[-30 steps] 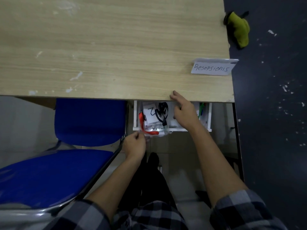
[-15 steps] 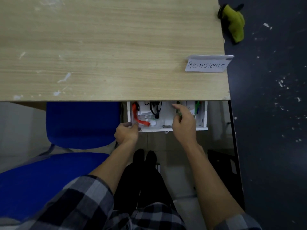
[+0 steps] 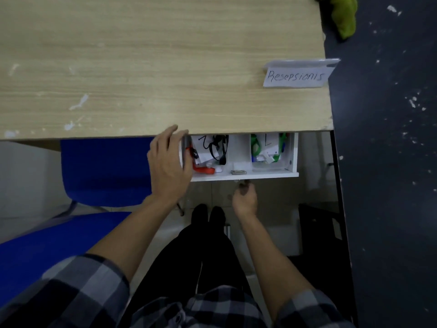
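Observation:
A white drawer (image 3: 246, 176) stands pulled out under the wooden desk (image 3: 142, 67). Its left compartment holds a red strap (image 3: 204, 170), black cords (image 3: 218, 147) and paper; the right one holds green lanyards (image 3: 255, 145). A small metal piece (image 3: 238, 172) lies by the front wall. My left hand (image 3: 168, 162) hovers at the drawer's left wall with fingers loosely extended, partly hiding that wall. My right hand (image 3: 244, 197) is below the drawer front, fingers curled at the small knob (image 3: 236, 181).
A blue chair (image 3: 104, 171) stands to the left of the drawer. A paper sign reading "Resepsionis" (image 3: 296, 75) sits on the desk's right end. A green cloth (image 3: 345, 15) lies on the dark surface (image 3: 390, 162) at the right. My legs are below the drawer.
My right hand came out of the drawer and dropped to its front knob. My left hand rose from the drawer's front corner to its left wall. The view shifted closer.

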{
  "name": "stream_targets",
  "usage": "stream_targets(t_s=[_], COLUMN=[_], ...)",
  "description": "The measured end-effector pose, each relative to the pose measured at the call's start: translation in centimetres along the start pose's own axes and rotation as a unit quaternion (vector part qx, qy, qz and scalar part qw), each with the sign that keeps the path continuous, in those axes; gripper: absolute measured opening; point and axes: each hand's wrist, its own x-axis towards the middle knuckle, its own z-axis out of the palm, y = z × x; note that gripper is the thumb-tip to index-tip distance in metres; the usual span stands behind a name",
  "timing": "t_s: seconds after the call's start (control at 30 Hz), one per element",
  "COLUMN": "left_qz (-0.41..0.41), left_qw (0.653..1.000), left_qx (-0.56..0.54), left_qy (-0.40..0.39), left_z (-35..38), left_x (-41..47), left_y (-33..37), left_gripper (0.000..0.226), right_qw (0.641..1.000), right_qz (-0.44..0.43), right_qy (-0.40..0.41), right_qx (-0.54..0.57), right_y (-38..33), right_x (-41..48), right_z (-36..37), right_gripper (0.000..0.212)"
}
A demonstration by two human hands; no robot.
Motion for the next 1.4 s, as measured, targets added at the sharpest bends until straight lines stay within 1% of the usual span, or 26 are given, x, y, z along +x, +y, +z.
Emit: stream_targets(t_s=[0.07, 0.13, 0.2, 0.3, 0.4, 0.53, 0.63, 0.73, 0.83, 1.03, 1.17, 1.2, 1.27, 1.3, 1.37, 1.4], left_qz=[0.019, 0.004, -0.005, 0.001, -0.002, 0.003, 0.007, 0.012, 0.019, 0.023, 0.026, 0.026, 0.028, 0.029, 0.03, 0.029], left_qw=[0.995, 0.984, 0.979, 0.98, 0.982, 0.983, 0.982, 0.981, 0.98, 0.975, 0.971, 0.97, 0.968, 0.968, 0.968, 0.967], left_qx=[0.076, 0.125, 0.146, 0.146, 0.131, 0.126, 0.127, 0.133, 0.138, 0.156, 0.17, 0.172, 0.177, 0.177, 0.178, 0.181], left_qy=[-0.063, -0.124, -0.141, -0.138, -0.136, -0.135, -0.137, -0.14, -0.141, -0.154, -0.166, -0.169, -0.175, -0.175, -0.174, -0.177], left_z=[-0.2, -0.3, -0.3, -0.3, -0.4, -0.6, -0.6, -0.7, -0.8, -0.7, -0.8, -0.8, -0.9, -0.9, -0.9, -0.9], left_x=[1.6, 2.6, 2.9, 2.8, 2.9, 3.0, 3.0, 3.1, 3.0, 2.9, 2.9, 2.9, 2.9, 2.9, 2.9, 2.9], left_y=[-0.5, -0.5, -0.5, -0.6, -0.3, -0.2, -0.4, -0.7, -0.9, -1.1, -1.2, -1.2, -1.2, -1.2, -1.3, -1.2], left_gripper=[0.061, 0.072, 0.079, 0.083, 0.077, 0.066, 0.065, 0.065, 0.066, 0.073, 0.076, 0.077, 0.078, 0.078, 0.079, 0.079], right_qw=[0.999, 0.995, 0.992, 0.992, 0.991, 0.99, 0.988, 0.984, 0.977, 0.972, 0.972, 0.971, 0.97, 0.969, 0.967, 0.968], right_qz=[0.025, 0.051, 0.062, 0.049, 0.037, 0.017, -0.013, -0.048, -0.073, -0.099, -0.093, -0.086, -0.075, -0.076, -0.077, -0.077], right_qy=[-0.027, -0.019, 0.003, 0.04, 0.064, 0.09, 0.108, 0.11, 0.115, 0.111, 0.124, 0.123, 0.123, 0.123, 0.12, 0.115], right_qx=[0.032, 0.079, 0.108, 0.109, 0.111, 0.105, 0.107, 0.134, 0.163, 0.184, 0.178, 0.185, 0.195, 0.199, 0.21, 0.208], right_y=[0.1, -0.2, -0.5, -0.8, -1.1, -1.1, -1.7, -3.0, -4.6, -8.2, -10.1, -10.5, -11.1, -11.2, -11.3, -11.3], right_x=[1.8, 2.9, 3.5, 3.5, 3.0, 2.5, 2.3, 2.2, 2.6, 4.1, 5.0, 5.0, 5.1, 5.2, 5.4, 5.4], right_z=[1.2, 1.9, 2.1, 2.0, 1.8, 1.7, 2.1, 2.3, 2.4, 3.1, 4.0, 4.1, 4.2, 4.3, 4.3, 4.2], right_gripper=[0.035, 0.033, 0.032, 0.028, 0.023, 0.035, 0.032, 0.024, 0.023, 0.017, 0.012, 0.013, 0.021, 0.021, 0.013, 0.014])
